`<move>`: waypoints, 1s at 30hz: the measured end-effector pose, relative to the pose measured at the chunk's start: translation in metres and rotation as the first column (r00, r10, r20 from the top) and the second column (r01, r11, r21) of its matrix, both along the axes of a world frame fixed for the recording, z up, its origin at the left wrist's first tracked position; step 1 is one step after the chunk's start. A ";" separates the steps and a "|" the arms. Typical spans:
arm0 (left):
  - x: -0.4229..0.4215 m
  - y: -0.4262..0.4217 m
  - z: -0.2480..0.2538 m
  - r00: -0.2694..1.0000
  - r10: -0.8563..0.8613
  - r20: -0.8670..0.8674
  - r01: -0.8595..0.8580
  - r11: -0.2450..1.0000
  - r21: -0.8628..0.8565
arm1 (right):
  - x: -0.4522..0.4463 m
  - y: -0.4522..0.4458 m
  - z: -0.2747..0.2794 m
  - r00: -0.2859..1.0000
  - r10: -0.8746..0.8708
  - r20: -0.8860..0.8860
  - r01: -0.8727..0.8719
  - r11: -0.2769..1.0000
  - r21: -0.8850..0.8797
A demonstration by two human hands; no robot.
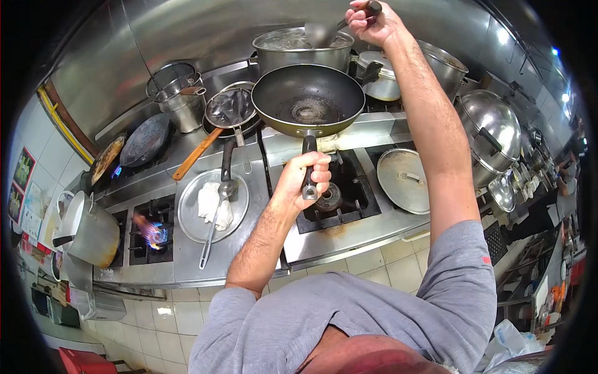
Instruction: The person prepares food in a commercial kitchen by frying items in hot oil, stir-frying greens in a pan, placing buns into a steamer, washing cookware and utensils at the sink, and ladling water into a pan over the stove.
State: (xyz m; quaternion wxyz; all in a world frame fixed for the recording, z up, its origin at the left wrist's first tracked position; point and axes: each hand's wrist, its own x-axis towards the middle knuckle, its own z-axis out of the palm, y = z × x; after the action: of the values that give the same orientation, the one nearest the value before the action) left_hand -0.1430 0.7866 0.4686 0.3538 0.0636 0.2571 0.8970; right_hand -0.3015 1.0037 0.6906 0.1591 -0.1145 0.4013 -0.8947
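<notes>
My left hand (304, 176) is wrapped around the black handle of a deep dark frying pan (308, 93). The pan is tilted and raised over the front burner (330, 196), with a few wet-looking marks inside. Up at the back, my right hand (375, 23) grips the dark handle of what looks like a ladle (321, 34). Its metal head is blurred by motion and hangs over a large steel pot (299, 59) of liquid. The pan hides the lower part of that pot.
On the left, a flame burns on a burner (149, 234) beside a tall pot (92, 227). A metal plate (187, 215) holds a white cloth and a spoon. Strainers (229, 107) lie behind it. To the right are a flat lid (405, 181) and a domed steamer (492, 124).
</notes>
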 end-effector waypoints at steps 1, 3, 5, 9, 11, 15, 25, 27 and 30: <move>0.000 0.001 0.003 1.000 -0.022 -0.002 0.022 1.000 0.021 | 0.006 0.004 0.001 0.999 0.049 0.020 -0.049 0.998 -0.028; -0.001 0.004 0.012 0.999 -0.042 0.020 0.041 0.998 0.041 | 0.025 0.007 0.008 0.996 0.073 0.060 -0.069 0.996 -0.061; -0.001 0.006 0.019 0.997 -0.058 0.044 0.056 0.997 0.051 | 0.056 0.008 0.009 0.996 0.094 -0.005 -0.094 0.992 -0.082; -0.002 0.009 0.029 0.997 -0.071 0.019 0.070 0.995 0.078 | 0.116 0.013 0.008 0.991 0.128 0.039 -0.123 0.985 -0.124; -0.005 0.009 0.029 0.995 -0.090 0.045 0.085 0.990 0.113 | 0.135 0.022 -0.002 0.979 0.201 0.023 -0.198 0.975 -0.098; -0.004 0.009 0.033 0.996 -0.071 0.047 0.066 0.992 0.103 | 0.175 0.026 -0.036 0.984 0.133 -0.116 -0.131 0.991 0.023; -0.005 0.000 0.035 0.993 -0.115 0.041 0.110 0.988 0.105 | 0.221 0.020 -0.101 0.941 -0.151 -0.302 0.309 0.742 0.595; -0.004 -0.001 0.035 0.993 -0.111 0.045 0.106 0.990 0.096 | 0.204 0.018 -0.103 0.917 -0.164 -0.365 0.379 0.647 0.662; -0.005 -0.002 0.033 0.993 -0.112 0.046 0.108 0.990 0.095 | 0.156 0.012 -0.096 0.868 -0.193 -0.457 0.488 0.491 0.721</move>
State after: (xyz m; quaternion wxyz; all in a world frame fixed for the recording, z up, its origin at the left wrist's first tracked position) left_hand -0.1479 0.7847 0.5018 0.4058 0.0711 0.2022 0.8885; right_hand -0.1457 1.0157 0.5950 -0.0555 -0.0860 0.8030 -0.5871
